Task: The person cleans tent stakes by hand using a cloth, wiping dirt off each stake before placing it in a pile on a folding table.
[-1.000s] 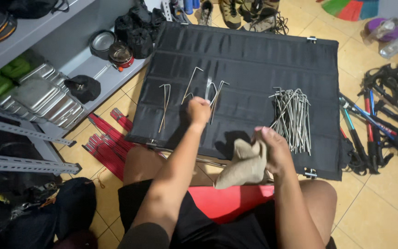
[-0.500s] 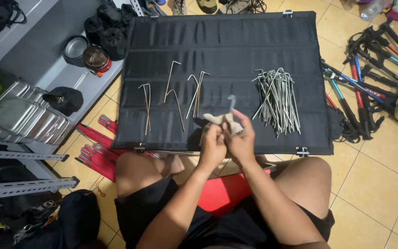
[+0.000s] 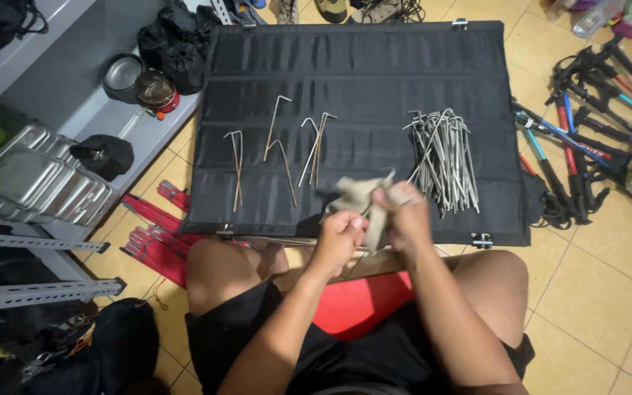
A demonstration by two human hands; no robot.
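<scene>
My left hand (image 3: 341, 235) grips the lower end of a thin metal tent peg (image 3: 374, 205), and my right hand (image 3: 406, 218) wraps a beige cloth (image 3: 360, 199) around the same peg. Both hands hover over the near edge of a black fabric mat (image 3: 360, 80). Several separate pegs (image 3: 287, 153) lie spread on the mat ahead of my left hand. A dense pile of pegs (image 3: 442, 157) lies just beyond my right hand.
Grey metal shelving on the left holds steel trays (image 3: 34, 179), a pot (image 3: 122, 77) and black pouches (image 3: 177, 40). Red poles (image 3: 151, 234) lie on the tiled floor at the left. Trekking poles (image 3: 587, 124) lie at the right. Shoes stand beyond the mat.
My left hand left the laid-out pegs and came back to the cloth. Both hands now hold a peg wrapped in the cloth, and the cloth has slid along it.
</scene>
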